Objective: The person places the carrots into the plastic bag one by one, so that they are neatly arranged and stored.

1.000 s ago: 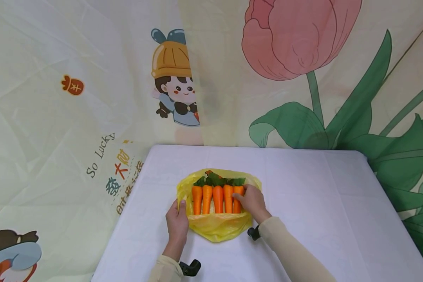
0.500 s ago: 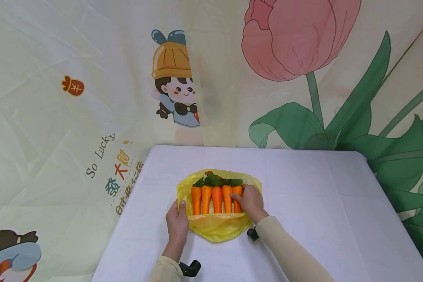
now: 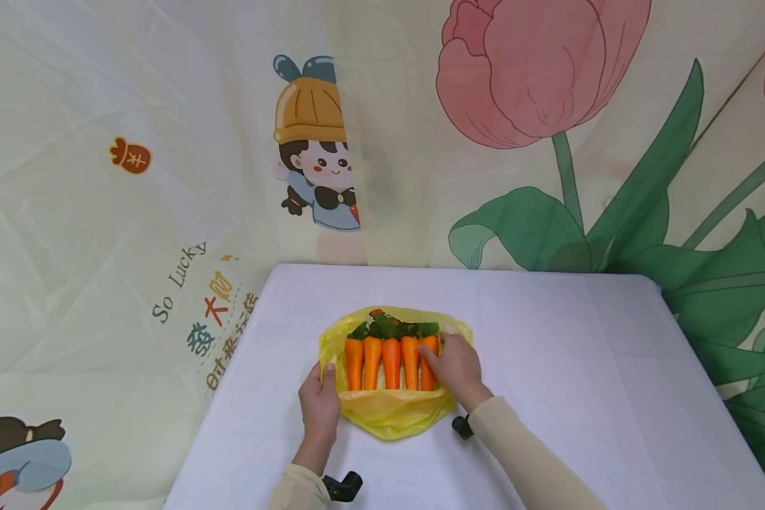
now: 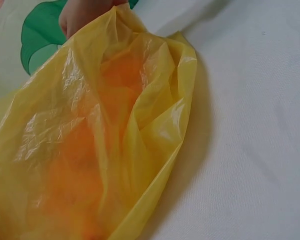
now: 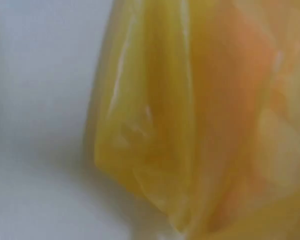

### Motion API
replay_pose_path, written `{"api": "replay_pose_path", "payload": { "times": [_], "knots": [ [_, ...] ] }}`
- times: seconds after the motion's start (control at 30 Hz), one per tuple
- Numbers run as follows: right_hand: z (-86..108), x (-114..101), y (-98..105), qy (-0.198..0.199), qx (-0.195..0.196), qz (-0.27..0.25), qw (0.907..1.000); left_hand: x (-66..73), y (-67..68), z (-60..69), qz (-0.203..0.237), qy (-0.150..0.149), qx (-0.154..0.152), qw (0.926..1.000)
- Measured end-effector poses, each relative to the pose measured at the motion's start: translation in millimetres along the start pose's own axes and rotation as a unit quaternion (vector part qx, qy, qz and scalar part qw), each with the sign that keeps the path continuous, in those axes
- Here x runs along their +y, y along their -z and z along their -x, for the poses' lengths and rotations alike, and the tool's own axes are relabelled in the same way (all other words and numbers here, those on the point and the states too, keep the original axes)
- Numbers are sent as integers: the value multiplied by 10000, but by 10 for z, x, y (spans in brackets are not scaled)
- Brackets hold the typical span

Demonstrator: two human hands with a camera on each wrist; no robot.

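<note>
A yellow plastic bag (image 3: 395, 419) lies on the table with its mouth open. Inside it, several orange carrots (image 3: 392, 361) stand side by side in a row, green leafy tops (image 3: 387, 326) pointing away from me. Their lower ends are hidden by the bag's near edge. My left hand (image 3: 319, 407) pinches the bag's left rim, thumb on top. My right hand (image 3: 459, 367) reaches over the right rim and holds the rightmost carrot (image 3: 428, 375) near its top, its thumb on the front. Both wrist views show crumpled yellow film with orange showing through; a hand (image 4: 87, 14) appears at the left one's top.
The bag rests on a white-covered table (image 3: 567, 368). Behind it hangs a backdrop (image 3: 395, 142) printed with a large tulip and cartoon figures. Each wrist wears a small black camera (image 3: 343, 487).
The carrots and their leafy tops have shifted slightly left inside the bag, with small movements of my right hand. My left hand keeps its hold on the rim.
</note>
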State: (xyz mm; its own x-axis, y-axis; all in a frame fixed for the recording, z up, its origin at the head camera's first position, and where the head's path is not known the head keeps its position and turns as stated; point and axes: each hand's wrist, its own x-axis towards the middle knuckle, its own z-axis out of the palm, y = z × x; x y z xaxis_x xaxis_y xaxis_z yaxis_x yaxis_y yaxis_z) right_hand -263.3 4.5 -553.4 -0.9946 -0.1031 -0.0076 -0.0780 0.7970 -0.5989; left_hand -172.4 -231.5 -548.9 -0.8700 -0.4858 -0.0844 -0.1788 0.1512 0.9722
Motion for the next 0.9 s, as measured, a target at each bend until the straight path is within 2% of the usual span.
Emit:
{"api": "replay_pose_path", "payload": {
  "times": [0.17, 0.33, 0.67, 0.9],
  "knots": [
    [126, -59, 173, 625, 255, 362, 9971, 12, 0, -5, 30, -42, -18, 10000],
    [245, -103, 358, 1189, 503, 487, 9904, 32, 4, -13, 52, -83, -34, 9999],
    [289, -18, 721, 1347, 1141, 651, 9821, 56, -1, -24, -49, -155, -11, 9999],
    [278, 128, 851, 1311, 1484, 690, 9778, 103, 13, -46, -208, -106, 13, 9997]
  ]
}}
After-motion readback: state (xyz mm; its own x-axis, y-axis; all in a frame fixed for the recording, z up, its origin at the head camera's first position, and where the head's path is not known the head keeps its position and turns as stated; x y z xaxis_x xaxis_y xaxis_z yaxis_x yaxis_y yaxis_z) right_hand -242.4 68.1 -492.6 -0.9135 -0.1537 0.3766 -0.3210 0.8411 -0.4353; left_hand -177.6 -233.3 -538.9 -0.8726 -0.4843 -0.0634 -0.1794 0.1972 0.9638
